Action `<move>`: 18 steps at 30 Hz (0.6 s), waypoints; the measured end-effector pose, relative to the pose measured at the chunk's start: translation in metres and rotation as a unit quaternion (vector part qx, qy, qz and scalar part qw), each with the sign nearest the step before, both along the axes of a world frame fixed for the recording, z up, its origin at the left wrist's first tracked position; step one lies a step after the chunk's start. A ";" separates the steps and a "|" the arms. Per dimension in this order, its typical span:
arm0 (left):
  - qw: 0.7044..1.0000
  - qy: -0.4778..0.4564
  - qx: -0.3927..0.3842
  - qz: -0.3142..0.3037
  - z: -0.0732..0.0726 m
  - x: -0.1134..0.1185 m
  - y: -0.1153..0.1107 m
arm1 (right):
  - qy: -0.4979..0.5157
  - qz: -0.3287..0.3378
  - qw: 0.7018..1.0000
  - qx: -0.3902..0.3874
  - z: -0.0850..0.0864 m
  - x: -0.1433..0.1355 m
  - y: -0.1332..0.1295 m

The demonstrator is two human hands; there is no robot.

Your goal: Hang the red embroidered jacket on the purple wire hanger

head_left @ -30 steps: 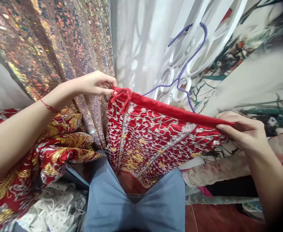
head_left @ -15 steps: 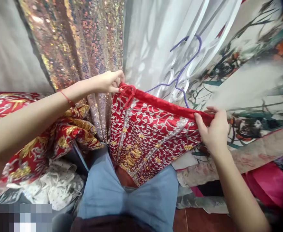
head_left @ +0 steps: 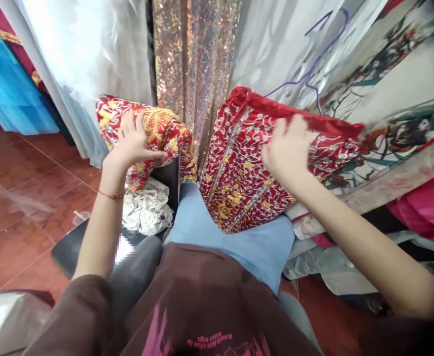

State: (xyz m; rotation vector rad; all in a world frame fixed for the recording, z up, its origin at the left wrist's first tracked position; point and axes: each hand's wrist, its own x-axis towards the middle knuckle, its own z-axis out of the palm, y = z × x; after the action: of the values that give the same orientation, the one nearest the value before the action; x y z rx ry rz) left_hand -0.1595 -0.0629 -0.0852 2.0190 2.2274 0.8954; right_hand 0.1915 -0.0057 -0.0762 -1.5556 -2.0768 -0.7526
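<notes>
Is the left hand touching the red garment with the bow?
Apart: in the head view, sequined cloth shows between the left hand and the red garment.

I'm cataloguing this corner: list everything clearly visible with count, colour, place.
Drawstring garment: 1, red-silver, centre
Bundled cloth: 1, red-gold, left
Dotted cloth: 1, white, below bundled cloth
Hanger: 1, purple, upper right
Sequined fabric: 1, gold-pink, top centre
Tulle: 1, blue, upper left
Pale hangings: several, white, background
Printed fabric: 1, multicoloured, right
Plain fabric: 1, pink, right
Seat: 1, black, left
Floor: 1, reddish, left
Lap cloth: 1, blue, lower centre
Shirt: 1, brown, bottom
Bracelet: 1, red, left wrist
Left hand: 1, by bundled cloth
Right hand: 1, before drawstring garment
</notes>
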 end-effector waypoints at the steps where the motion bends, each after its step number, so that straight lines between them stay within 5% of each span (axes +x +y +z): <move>1: 0.999 -0.024 -0.004 0.031 -0.012 -0.007 -0.011 | -0.028 0.073 0.997 -0.006 -0.005 -0.028 -0.011; 4: 0.986 -0.100 -0.001 0.131 -0.036 -0.029 -0.021 | -0.141 0.281 0.949 -0.031 -0.018 -0.113 -0.036; 6: 0.980 -0.129 -0.028 0.150 -0.043 -0.041 -0.018 | -0.179 0.346 0.920 -0.034 -0.023 -0.164 -0.043; 10: 0.978 -0.103 -0.070 0.169 -0.039 -0.047 -0.014 | -0.176 0.380 0.908 -0.025 -0.019 -0.242 -0.029; 13: 0.972 -0.096 0.028 0.214 -0.031 -0.038 -0.019 | -0.163 0.397 0.902 -0.043 -0.011 -0.279 -0.007; 18: 0.959 -0.186 0.181 0.112 -0.026 -0.021 -0.021 | -0.088 0.377 0.918 -0.092 0.007 -0.306 0.018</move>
State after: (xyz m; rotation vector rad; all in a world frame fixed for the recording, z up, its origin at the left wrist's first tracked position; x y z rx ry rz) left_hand -0.1809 -0.0841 -0.1112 1.5383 2.2221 1.6552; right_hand -0.1145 0.0124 -0.0694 -0.6465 -2.6609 -0.4157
